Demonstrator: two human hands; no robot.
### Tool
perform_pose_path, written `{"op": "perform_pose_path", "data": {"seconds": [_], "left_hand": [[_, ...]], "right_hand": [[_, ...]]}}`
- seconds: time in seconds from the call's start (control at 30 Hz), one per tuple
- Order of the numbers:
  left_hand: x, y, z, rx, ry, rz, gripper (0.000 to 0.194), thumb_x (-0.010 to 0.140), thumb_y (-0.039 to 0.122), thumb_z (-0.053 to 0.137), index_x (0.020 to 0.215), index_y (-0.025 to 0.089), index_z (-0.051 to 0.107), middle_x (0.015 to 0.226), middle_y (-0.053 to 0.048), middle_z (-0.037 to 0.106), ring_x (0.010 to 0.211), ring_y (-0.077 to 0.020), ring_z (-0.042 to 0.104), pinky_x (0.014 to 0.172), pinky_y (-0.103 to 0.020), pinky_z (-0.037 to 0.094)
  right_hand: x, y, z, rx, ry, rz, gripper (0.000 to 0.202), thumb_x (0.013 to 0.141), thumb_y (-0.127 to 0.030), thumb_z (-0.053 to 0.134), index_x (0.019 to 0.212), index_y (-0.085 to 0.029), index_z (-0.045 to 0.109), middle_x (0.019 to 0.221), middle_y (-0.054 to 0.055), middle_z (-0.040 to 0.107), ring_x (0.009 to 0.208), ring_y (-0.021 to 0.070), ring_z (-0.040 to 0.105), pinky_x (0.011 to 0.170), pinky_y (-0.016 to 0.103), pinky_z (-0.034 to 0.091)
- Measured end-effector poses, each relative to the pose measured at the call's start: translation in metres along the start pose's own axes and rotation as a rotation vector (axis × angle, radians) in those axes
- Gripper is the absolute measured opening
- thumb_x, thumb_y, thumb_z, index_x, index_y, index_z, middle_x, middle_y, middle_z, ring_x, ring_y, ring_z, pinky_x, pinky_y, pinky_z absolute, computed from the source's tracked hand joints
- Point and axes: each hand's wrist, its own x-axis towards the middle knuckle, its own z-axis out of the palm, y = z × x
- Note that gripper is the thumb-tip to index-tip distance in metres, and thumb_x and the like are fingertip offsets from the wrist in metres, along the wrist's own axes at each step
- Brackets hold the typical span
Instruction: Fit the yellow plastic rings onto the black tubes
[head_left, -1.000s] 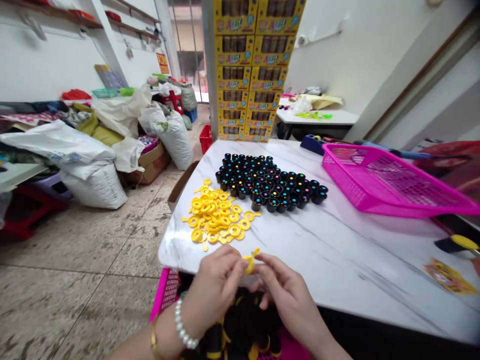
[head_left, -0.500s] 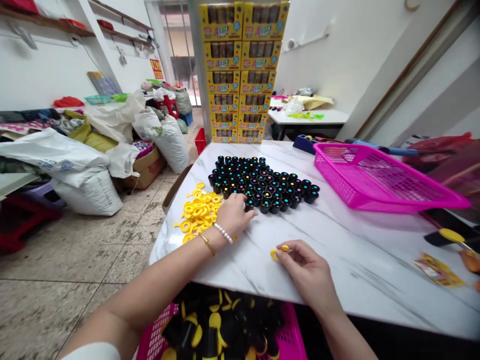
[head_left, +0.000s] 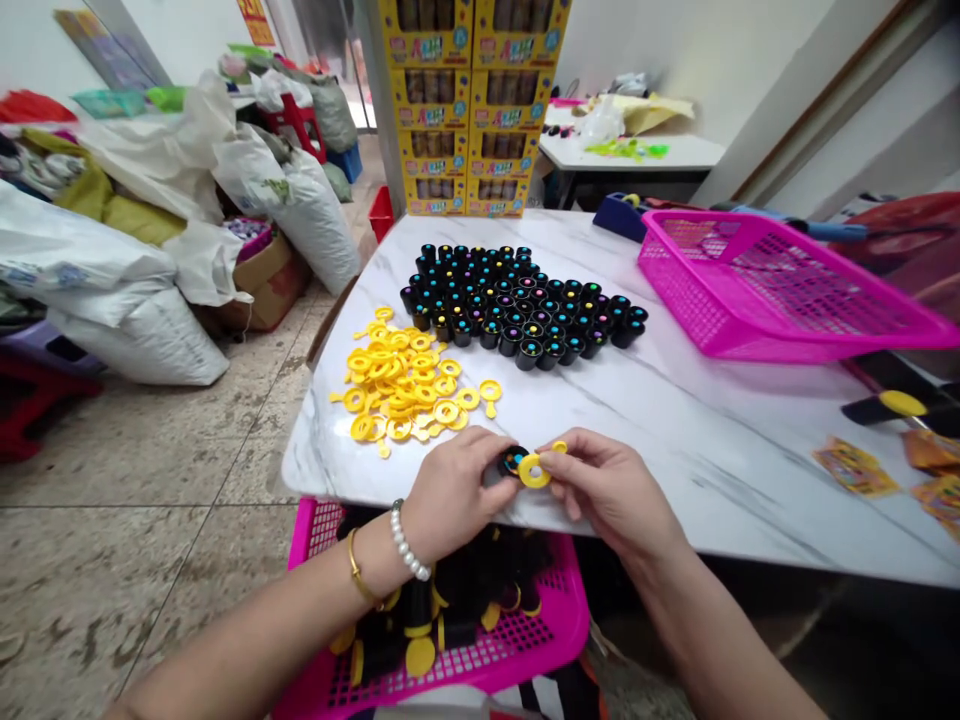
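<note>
Near the table's front edge, my left hand (head_left: 469, 480) grips a black cup (head_left: 511, 460) with small coloured dots inside its open end. Close beside it, my right hand (head_left: 604, 485) pinches a yellow plastic ring (head_left: 534, 471) with a small tab. The ring is right at the cup's mouth; whether they touch I cannot tell. Beyond my hands stands a cluster of black cups (head_left: 517, 300), upright, with blue, yellow, pink and green dots in them. A heap of yellow rings (head_left: 401, 385) lies to the left of my hands.
A pink basket (head_left: 559, 640) below the table edge holds black tubes with yellow parts. Another pink basket (head_left: 750, 330) stands on the table's right. Stacked yellow boxes (head_left: 469, 120) rise at the back. Small packets (head_left: 855, 468) lie at right; white sacks (head_left: 135, 330) fill the left floor.
My left hand has come back from the cluster with a black cup. My right hand has brought the yellow ring up to it. The view has tilted downward.
</note>
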Motion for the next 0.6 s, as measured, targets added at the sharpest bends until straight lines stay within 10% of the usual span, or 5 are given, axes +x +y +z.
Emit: {"op": "perform_pose_path", "data": {"seconds": [0.6], "left_hand": [[0.003, 0.001, -0.007, -0.063, -0.062, -0.032, 0.013, 0.082, 0.030, 0.059, 0.083, 0.019, 0.066, 0.069, 0.000, 0.060, 0.064, -0.0124, 0.053, 0.060, -0.023, 0.037]], "right_hand": [[0.004, 0.002, 0.022, -0.190, 0.079, -0.047, 0.029, 0.071, -0.042, 0.074, 0.075, -0.019, 0.056, 0.051, -0.002, 0.062, 0.044, 0.0124, 0.057, 0.048, 0.023, 0.048]]}}
